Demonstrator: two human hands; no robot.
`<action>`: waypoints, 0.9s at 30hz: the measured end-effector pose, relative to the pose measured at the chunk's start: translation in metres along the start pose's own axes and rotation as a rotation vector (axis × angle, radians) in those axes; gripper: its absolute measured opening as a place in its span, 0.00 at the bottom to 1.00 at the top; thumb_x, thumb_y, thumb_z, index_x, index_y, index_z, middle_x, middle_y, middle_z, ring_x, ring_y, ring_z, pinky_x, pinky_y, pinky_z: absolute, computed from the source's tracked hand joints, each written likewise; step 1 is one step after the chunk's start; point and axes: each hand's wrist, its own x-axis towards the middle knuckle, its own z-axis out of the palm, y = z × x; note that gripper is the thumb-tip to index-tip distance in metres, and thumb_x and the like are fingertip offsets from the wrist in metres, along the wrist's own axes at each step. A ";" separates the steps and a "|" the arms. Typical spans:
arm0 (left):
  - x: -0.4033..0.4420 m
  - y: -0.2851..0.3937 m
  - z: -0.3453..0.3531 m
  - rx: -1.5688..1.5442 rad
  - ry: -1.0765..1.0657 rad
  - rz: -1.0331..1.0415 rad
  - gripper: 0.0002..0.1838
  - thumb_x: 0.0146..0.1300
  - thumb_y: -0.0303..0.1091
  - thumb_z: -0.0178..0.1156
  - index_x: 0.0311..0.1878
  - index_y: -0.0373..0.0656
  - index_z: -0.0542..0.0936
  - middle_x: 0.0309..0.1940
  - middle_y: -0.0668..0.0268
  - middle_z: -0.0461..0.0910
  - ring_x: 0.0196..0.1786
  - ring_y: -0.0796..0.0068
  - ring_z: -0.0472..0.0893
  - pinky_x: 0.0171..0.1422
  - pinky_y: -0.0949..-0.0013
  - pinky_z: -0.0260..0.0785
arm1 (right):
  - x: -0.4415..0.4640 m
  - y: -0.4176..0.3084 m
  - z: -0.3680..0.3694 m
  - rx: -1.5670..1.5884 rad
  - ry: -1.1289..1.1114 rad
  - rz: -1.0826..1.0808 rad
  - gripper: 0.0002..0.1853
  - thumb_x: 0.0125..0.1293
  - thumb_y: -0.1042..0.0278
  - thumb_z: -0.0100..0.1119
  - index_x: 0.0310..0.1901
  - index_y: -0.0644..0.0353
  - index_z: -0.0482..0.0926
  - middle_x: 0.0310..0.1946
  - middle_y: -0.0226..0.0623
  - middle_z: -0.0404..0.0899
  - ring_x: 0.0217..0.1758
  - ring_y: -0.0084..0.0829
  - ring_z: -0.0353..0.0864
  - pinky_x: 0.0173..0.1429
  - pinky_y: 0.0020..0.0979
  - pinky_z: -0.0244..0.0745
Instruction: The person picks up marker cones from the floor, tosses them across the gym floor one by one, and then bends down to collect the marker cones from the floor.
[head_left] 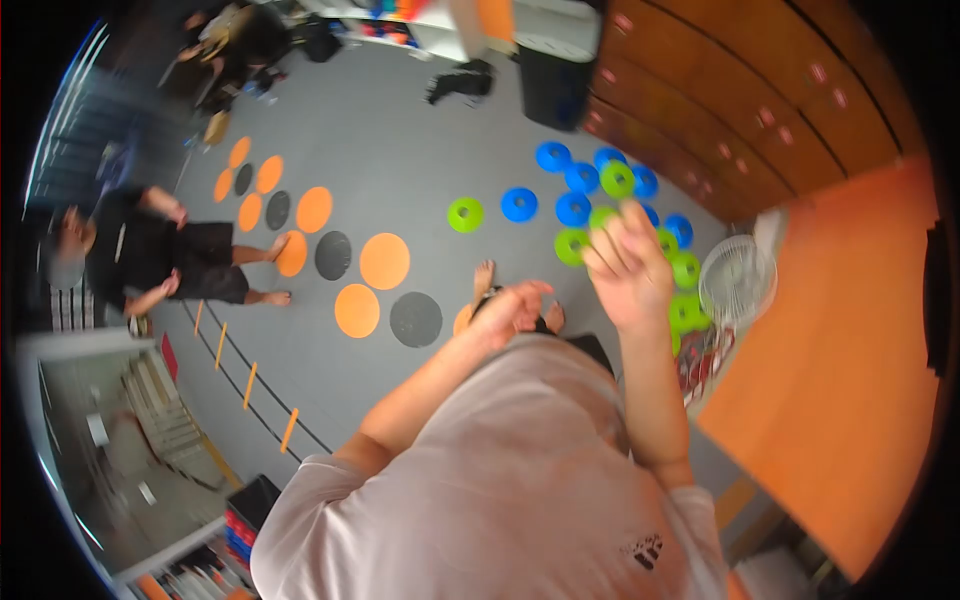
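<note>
My left hand (510,313) is in front of my waist, its fingers loosely bent and partly stretched out, with nothing visible in it. My right hand (632,265) is raised higher and further forward. Its fingers are curled in, and I see no object in them. Beyond the right hand, on the grey floor, lie several green disc cones (465,214) and blue disc cones (519,204) with holes in their middles. Orange floor spots (385,261) and dark grey floor spots (415,319) form a path near my feet. Neither hand touches them.
Another person (150,245) stands at left, beside an agility ladder (247,386) lying on the floor. Wooden cabinets (740,90), a white fan (738,280) and an orange surface (830,370) are on the right. A black bin (553,90) and a dark bundle (463,82) are ahead.
</note>
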 end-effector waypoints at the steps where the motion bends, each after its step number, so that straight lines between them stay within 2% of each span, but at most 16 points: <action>1: -0.005 0.001 0.002 0.003 0.016 -0.003 0.15 0.60 0.30 0.49 0.51 0.41 0.73 0.20 0.77 0.63 0.23 0.84 0.62 0.27 0.77 0.55 | -0.003 0.000 0.000 -0.009 0.012 -0.012 0.09 0.64 0.77 0.51 0.31 0.52 0.63 0.18 0.20 0.54 0.19 0.15 0.51 0.25 0.22 0.47; 2: -0.010 0.004 0.005 0.005 0.032 -0.008 0.16 0.59 0.29 0.49 0.51 0.41 0.73 0.20 0.76 0.64 0.23 0.83 0.64 0.27 0.77 0.57 | -0.004 -0.002 0.000 -0.017 0.026 -0.025 0.09 0.64 0.78 0.51 0.31 0.52 0.63 0.18 0.20 0.54 0.18 0.15 0.51 0.25 0.22 0.47; 4: -0.010 -0.001 0.000 -0.014 0.037 0.020 0.15 0.63 0.35 0.53 0.52 0.42 0.74 0.20 0.74 0.65 0.22 0.78 0.66 0.28 0.72 0.64 | -0.008 -0.003 -0.005 -0.133 0.045 -0.066 0.09 0.64 0.79 0.51 0.32 0.53 0.63 0.18 0.21 0.54 0.18 0.15 0.51 0.25 0.22 0.47; 5: -0.003 -0.006 -0.011 -0.008 0.014 0.028 0.14 0.63 0.38 0.56 0.50 0.44 0.75 0.21 0.75 0.65 0.21 0.79 0.65 0.26 0.73 0.62 | -0.009 -0.002 -0.008 -0.211 0.047 -0.084 0.11 0.66 0.78 0.51 0.32 0.53 0.61 0.18 0.21 0.51 0.19 0.16 0.50 0.26 0.22 0.49; 6: -0.003 -0.005 -0.017 -0.078 0.004 -0.022 0.11 0.63 0.33 0.55 0.49 0.48 0.76 0.23 0.78 0.65 0.24 0.85 0.62 0.27 0.77 0.56 | -0.011 0.000 -0.014 -0.279 0.096 -0.105 0.10 0.68 0.77 0.51 0.33 0.53 0.61 0.18 0.21 0.51 0.18 0.15 0.50 0.25 0.22 0.48; 9: 0.006 -0.003 -0.040 0.067 -0.038 0.123 0.05 0.62 0.33 0.62 0.41 0.51 0.77 0.30 0.80 0.74 0.24 0.90 0.66 0.29 0.83 0.60 | -0.015 0.011 -0.053 -0.504 0.174 -0.057 0.08 0.69 0.74 0.52 0.33 0.54 0.65 0.17 0.20 0.53 0.16 0.14 0.49 0.21 0.22 0.45; 12: -0.016 0.021 -0.055 0.076 -0.026 0.243 0.06 0.61 0.35 0.64 0.35 0.54 0.75 0.26 0.82 0.70 0.23 0.92 0.63 0.27 0.82 0.55 | -0.016 0.028 -0.088 -0.721 0.317 0.106 0.10 0.70 0.71 0.54 0.30 0.54 0.67 0.15 0.19 0.54 0.14 0.13 0.50 0.20 0.21 0.46; 14: -0.034 0.031 -0.071 0.036 -0.002 0.296 0.08 0.60 0.37 0.65 0.33 0.55 0.74 0.23 0.84 0.65 0.23 0.91 0.59 0.27 0.80 0.50 | -0.015 0.044 -0.090 -0.774 0.305 0.210 0.09 0.70 0.69 0.55 0.30 0.55 0.70 0.13 0.18 0.54 0.14 0.13 0.50 0.20 0.21 0.46; 17: -0.073 0.041 -0.101 -0.029 0.090 0.362 0.08 0.61 0.39 0.66 0.34 0.55 0.74 0.22 0.84 0.62 0.23 0.89 0.57 0.28 0.79 0.49 | -0.007 0.079 -0.081 -0.796 0.420 0.305 0.08 0.70 0.67 0.55 0.32 0.57 0.72 0.13 0.19 0.54 0.14 0.13 0.50 0.20 0.20 0.46; 21: -0.113 0.037 -0.157 -0.141 0.268 0.404 0.09 0.63 0.42 0.64 0.39 0.50 0.77 0.21 0.82 0.59 0.24 0.88 0.55 0.27 0.78 0.48 | 0.007 0.135 -0.084 -0.662 0.432 0.370 0.15 0.72 0.58 0.53 0.30 0.58 0.74 0.13 0.21 0.55 0.16 0.15 0.53 0.21 0.22 0.48; 23: -0.140 0.032 -0.184 -0.279 0.283 0.406 0.09 0.63 0.41 0.63 0.39 0.48 0.77 0.21 0.81 0.60 0.24 0.88 0.56 0.27 0.78 0.49 | 0.008 0.165 -0.085 -0.610 0.473 0.420 0.19 0.72 0.52 0.52 0.28 0.58 0.74 0.14 0.22 0.56 0.17 0.17 0.55 0.22 0.23 0.49; 24: -0.150 0.032 -0.197 -0.333 0.278 0.393 0.09 0.64 0.41 0.63 0.39 0.47 0.77 0.21 0.81 0.61 0.24 0.88 0.57 0.26 0.78 0.49 | 0.009 0.179 -0.080 -0.640 0.496 0.462 0.23 0.72 0.48 0.49 0.25 0.57 0.73 0.14 0.24 0.59 0.18 0.19 0.57 0.23 0.24 0.51; 26: -0.160 0.025 -0.226 -0.362 0.347 0.430 0.08 0.64 0.41 0.63 0.37 0.47 0.78 0.20 0.80 0.62 0.23 0.88 0.59 0.25 0.77 0.51 | 0.014 0.207 -0.052 -0.679 0.548 0.526 0.22 0.72 0.50 0.48 0.27 0.58 0.76 0.15 0.26 0.65 0.18 0.20 0.61 0.23 0.24 0.54; 27: -0.159 0.021 -0.242 -0.426 0.393 0.450 0.10 0.63 0.42 0.63 0.38 0.46 0.79 0.18 0.81 0.59 0.21 0.88 0.57 0.23 0.79 0.49 | 0.014 0.217 -0.045 -0.737 0.502 0.544 0.21 0.72 0.50 0.48 0.30 0.59 0.78 0.16 0.27 0.68 0.19 0.20 0.64 0.24 0.24 0.57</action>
